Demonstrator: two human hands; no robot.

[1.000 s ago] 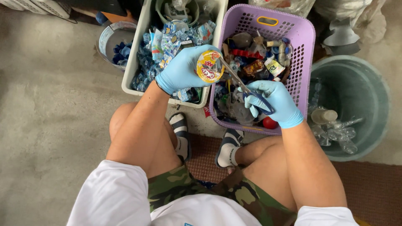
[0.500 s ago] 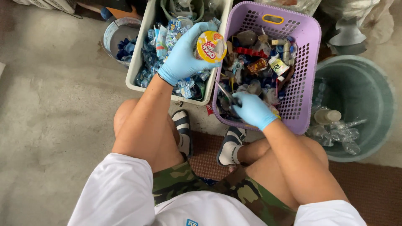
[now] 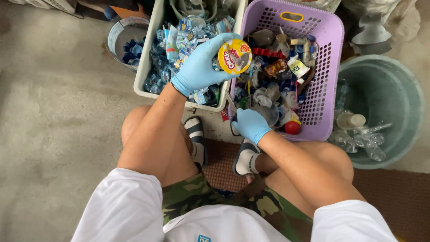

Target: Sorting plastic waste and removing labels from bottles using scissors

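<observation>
On the concrete floor (image 3: pixel 58 134), your left hand (image 3: pixel 199 65) grips a yellow-lidded cup (image 3: pixel 234 56); your right hand (image 3: pixel 251 125) closes on scissors (image 3: pixel 234 123) at the purple basket (image 3: pixel 329 67).

Round yellow-rimmed cup lid (image 3: pixel 234 56) with red and white print, held in gloved left hand (image 3: pixel 199 67), over the gap between the two baskets. Blue-and-white label wrappers (image 3: pixel 177 45) heaped in beige bin (image 3: pixel 145 67) at 11 o'clock. Brown snack wrapper (image 3: pixel 274 68) and white-yellow packet (image 3: pixel 298 68) lying in purple basket (image 3: pixel 329 67) at 1 o'clock, just beside each other. No signs or screens.
</observation>
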